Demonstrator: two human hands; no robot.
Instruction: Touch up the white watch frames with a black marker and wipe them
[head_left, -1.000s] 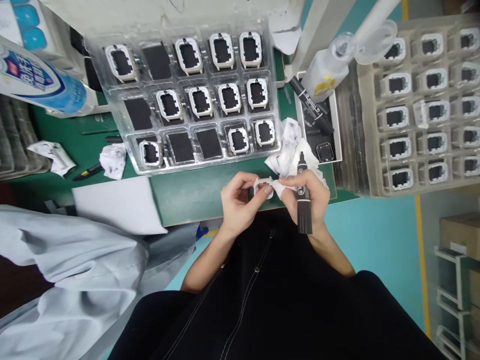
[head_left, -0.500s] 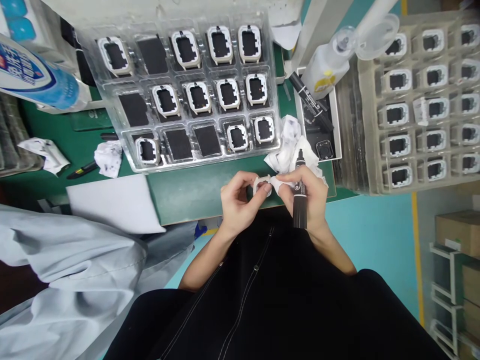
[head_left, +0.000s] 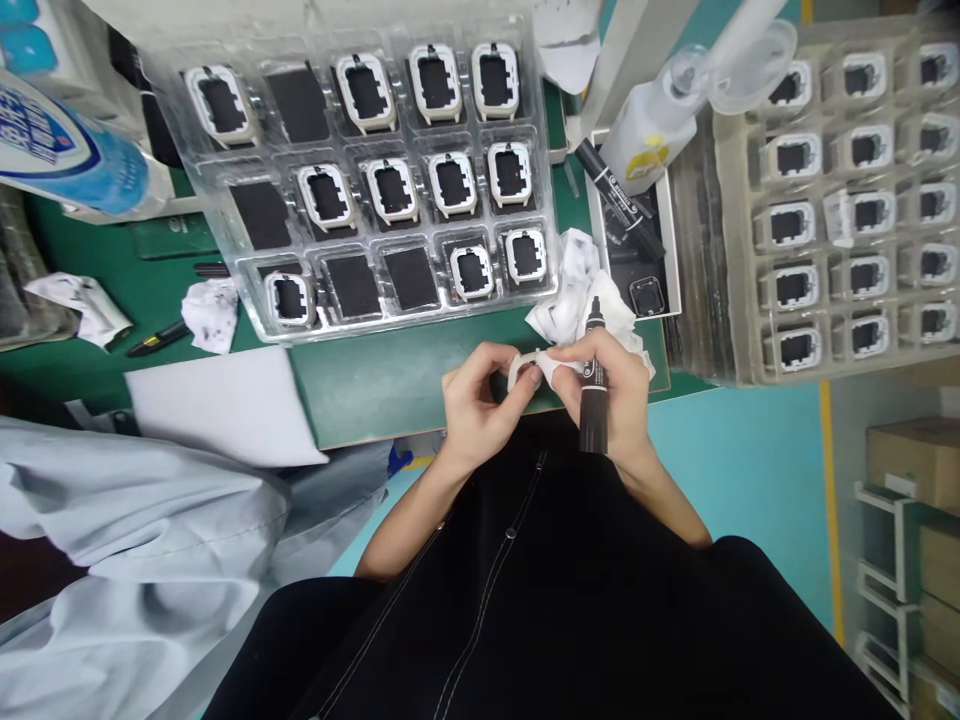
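My left hand (head_left: 484,405) pinches a small white watch-case frame (head_left: 519,372) near the front edge of the green table (head_left: 375,385). Facing it, my right hand (head_left: 619,390) presses a bit of white tissue (head_left: 551,365) against the frame between thumb and fingertips. The same hand also holds a black marker pen (head_left: 594,400), its tip uncovered and pointing away from me. Crumpled tissues (head_left: 574,280) lie just beyond the right hand. Behind my hands, a clear plastic tray (head_left: 296,335) holds several similar white frames on black pads; some pockets show only the pad.
At right stand a white box (head_left: 679,290) of markers, a white bottle (head_left: 649,135) and a stack of trays (head_left: 739,370) with more frames. On the left are a white foam sheet (head_left: 225,405), a pen (head_left: 157,338), stained tissues (head_left: 210,315) and a blue-white bottle (head_left: 90,165).
My right hand and the tissue have shifted slightly left over the frame, and the frame appears turned a little. Both grips stay the same. The whole view has shifted slightly.
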